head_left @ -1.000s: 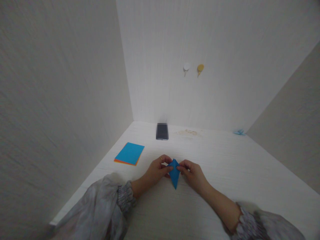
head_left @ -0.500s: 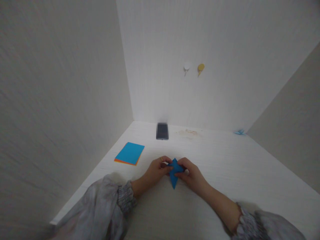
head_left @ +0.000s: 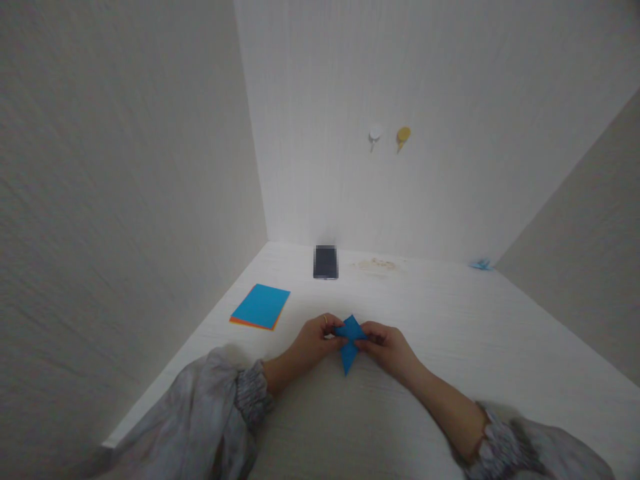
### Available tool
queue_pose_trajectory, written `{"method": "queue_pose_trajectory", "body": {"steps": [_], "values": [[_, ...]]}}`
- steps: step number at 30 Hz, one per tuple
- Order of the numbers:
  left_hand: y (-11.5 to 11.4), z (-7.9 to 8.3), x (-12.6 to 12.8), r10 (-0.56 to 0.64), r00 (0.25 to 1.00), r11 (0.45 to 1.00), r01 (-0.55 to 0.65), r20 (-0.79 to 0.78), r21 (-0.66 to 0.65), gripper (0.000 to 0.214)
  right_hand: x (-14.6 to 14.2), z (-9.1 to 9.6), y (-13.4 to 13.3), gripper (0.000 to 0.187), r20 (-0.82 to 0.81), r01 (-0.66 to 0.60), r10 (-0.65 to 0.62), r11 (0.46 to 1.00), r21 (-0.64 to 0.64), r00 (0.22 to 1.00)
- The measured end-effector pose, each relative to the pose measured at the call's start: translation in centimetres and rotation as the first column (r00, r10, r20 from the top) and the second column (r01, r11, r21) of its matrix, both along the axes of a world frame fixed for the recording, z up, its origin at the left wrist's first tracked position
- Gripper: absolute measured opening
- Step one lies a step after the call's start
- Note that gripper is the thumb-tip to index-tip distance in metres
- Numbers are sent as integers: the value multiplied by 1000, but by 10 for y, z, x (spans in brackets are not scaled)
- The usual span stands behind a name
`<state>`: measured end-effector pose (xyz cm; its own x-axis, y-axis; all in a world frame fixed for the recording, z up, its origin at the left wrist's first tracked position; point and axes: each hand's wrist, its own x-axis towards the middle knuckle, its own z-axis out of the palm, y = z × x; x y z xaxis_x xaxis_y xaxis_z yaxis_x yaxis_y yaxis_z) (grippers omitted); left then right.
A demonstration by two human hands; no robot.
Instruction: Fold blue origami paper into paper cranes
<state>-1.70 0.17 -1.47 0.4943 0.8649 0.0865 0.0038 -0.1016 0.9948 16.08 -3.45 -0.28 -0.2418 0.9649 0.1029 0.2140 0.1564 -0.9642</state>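
A piece of blue folded origami paper [head_left: 352,329] is held between my two hands, with one point toward the back wall and a longer point toward me. My left hand [head_left: 320,335] pinches its left corner between thumb and fingers; a ring shows on one finger. On the opposite side, my right hand [head_left: 388,342] grips the right corner the same way. Fingertips cover both side corners, so the folds there are hidden.
To the left lies a stack of square paper [head_left: 261,306], blue on top with orange edges below. A dark flat device [head_left: 326,262] rests near the back wall. A small light-blue folded paper piece [head_left: 481,265] sits in the far right corner. Two hooks, white [head_left: 375,135] and yellow [head_left: 403,135], hang on the wall.
Both hands keep hold of the blue paper. It has turned slightly, its lower point shifting left, and my right fingers have slid outward, showing more of the paper's upper part.
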Motion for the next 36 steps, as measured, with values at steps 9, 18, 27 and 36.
{"method": "queue_pose_trajectory", "body": {"steps": [9, 18, 27, 36], "values": [[0, -1, -1, 34, 999, 998, -34, 3, 45, 21, -2, -1, 0, 13, -81, -16, 10, 998, -68, 997], [-1, 5, -3, 25, 999, 983, -32, 40, 183, 6, 6, -3, 3, 18, 6, -95, 96, 978, 184, 995], [-7, 16, 0, -25, 968, 991, 58, 250, -124, 28, 6, -1, 1, 27, 145, -73, 25, 938, 338, 989], [-9, 16, -2, -5, 961, 971, 71, 278, -229, 33, 5, 6, -4, 40, 316, -196, 48, 868, 456, 947]]}}
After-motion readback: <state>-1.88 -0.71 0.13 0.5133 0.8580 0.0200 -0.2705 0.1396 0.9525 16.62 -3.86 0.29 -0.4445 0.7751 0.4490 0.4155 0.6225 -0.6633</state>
